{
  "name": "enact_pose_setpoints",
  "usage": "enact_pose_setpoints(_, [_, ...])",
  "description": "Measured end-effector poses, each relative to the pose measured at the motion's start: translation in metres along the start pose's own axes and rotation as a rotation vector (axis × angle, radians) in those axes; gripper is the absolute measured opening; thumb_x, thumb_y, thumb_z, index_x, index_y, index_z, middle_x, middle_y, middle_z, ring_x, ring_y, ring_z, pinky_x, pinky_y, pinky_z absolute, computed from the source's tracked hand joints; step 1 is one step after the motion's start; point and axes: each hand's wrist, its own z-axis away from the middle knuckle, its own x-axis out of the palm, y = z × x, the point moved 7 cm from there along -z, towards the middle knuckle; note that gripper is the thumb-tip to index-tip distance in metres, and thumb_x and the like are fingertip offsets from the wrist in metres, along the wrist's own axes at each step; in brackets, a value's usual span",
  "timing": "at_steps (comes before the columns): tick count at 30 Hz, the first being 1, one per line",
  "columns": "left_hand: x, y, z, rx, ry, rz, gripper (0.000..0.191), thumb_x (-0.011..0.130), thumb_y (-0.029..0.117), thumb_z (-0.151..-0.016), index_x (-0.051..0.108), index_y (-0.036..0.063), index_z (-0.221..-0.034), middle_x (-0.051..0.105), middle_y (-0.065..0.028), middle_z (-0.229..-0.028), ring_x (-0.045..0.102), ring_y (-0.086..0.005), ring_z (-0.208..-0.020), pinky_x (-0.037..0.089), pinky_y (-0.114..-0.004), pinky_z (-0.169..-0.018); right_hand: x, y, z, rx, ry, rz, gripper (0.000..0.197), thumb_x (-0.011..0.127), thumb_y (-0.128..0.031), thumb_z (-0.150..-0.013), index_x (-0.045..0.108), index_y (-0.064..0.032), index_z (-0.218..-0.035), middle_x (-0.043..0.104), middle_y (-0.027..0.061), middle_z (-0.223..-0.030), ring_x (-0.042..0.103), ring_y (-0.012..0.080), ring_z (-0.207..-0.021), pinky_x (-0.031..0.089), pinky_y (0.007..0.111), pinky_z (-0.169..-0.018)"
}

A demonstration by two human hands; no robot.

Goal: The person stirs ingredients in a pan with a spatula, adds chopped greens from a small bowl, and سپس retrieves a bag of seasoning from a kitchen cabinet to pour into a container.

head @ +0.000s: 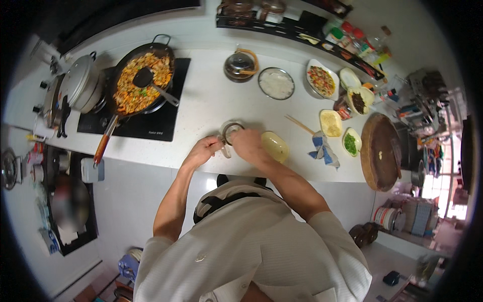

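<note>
Near the counter's front edge, my left hand [203, 151] pinches a small clear piece [226, 151], which looks like a jar lid. Just right of it is a small glass jar [231, 127] with a dark round rim. My right hand [247, 145] bends over that rim, its fingertips at the mouth; whether they hold anything is hidden. A pale yellow dish [275, 146] lies beside my right wrist. On the black cooktop [166, 122], a long-handled wok [171, 60] contains chopped, browned food [130, 87] and a black spatula [143, 78].
Behind the jar stand a glass teapot [237, 66] and a bowl of white food [277, 83]. Chopsticks [300, 124], a blue-and-white cloth [323, 151], dishes of minced seasoning [330, 124] and chopped greens [350, 143], and a round wooden board [379, 151] are to the right.
</note>
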Motion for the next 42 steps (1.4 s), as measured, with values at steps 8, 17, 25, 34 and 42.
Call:
enact_pose_setpoints(8, [-0.007,-0.015,-0.017,0.022,0.015,0.215,0.014,0.054,0.004,-0.093,0.066,0.0059,-0.086,0.064,-0.0004,-0.087,0.053,-0.0102,-0.073,0.046,-0.025,-0.067,-0.034,0.004,0.03,-0.047,0.276,0.004,0.014,0.059,-0.01,-0.077,0.068,-0.0052,-0.087,0.068,0.0112,-0.085,0.069,0.0293,-0.074,0.055,0.042,-0.061])
enact_pose_setpoints(17, [-0.008,-0.018,-0.055,-0.005,-0.024,0.292,0.011,0.058,0.006,-0.093,0.065,0.0073,-0.086,0.062,0.0,-0.085,0.054,-0.0092,-0.068,0.047,-0.024,-0.061,0.006,0.158,0.106,0.396,0.705,-0.83,0.021,0.063,-0.012,-0.089,0.07,0.0013,-0.103,0.07,0.0122,-0.078,0.065,0.0198,-0.062,0.052,0.035,-0.056])
enact_pose_setpoints(25, [-0.015,0.006,-0.056,0.04,0.053,0.234,0.008,0.066,0.014,-0.089,0.067,0.0067,-0.092,0.063,0.0004,-0.083,0.057,-0.0091,-0.071,0.048,-0.025,-0.064,0.107,0.236,0.163,0.804,0.421,-1.376,0.023,0.062,-0.023,-0.094,0.066,-0.0014,-0.086,0.06,0.0063,-0.062,0.052,0.0151,-0.047,0.041,0.031,-0.044])
enact_pose_setpoints(34, [-0.072,0.052,0.0,0.174,0.652,-0.3,0.022,0.071,0.015,-0.087,0.067,-0.0002,-0.103,0.065,-0.006,-0.079,0.06,-0.0137,-0.066,0.049,-0.03,-0.061,-0.013,0.249,0.169,0.545,0.634,-0.621,0.019,0.063,-0.018,-0.092,0.068,0.0002,-0.092,0.065,0.011,-0.064,0.063,0.0193,-0.056,0.049,0.033,-0.056])
enact_pose_setpoints(42, [-0.017,0.322,0.101,0.957,0.713,-0.747,0.024,0.07,-0.001,-0.083,0.064,0.0002,-0.106,0.061,-0.0139,-0.104,0.061,-0.0244,-0.07,0.05,-0.031,-0.055,-0.317,0.174,0.202,-0.033,1.301,-0.064,0.028,0.065,-0.002,-0.085,0.064,-0.004,-0.113,0.062,0.0154,-0.108,0.065,0.0341,-0.09,0.054,0.04,-0.075])
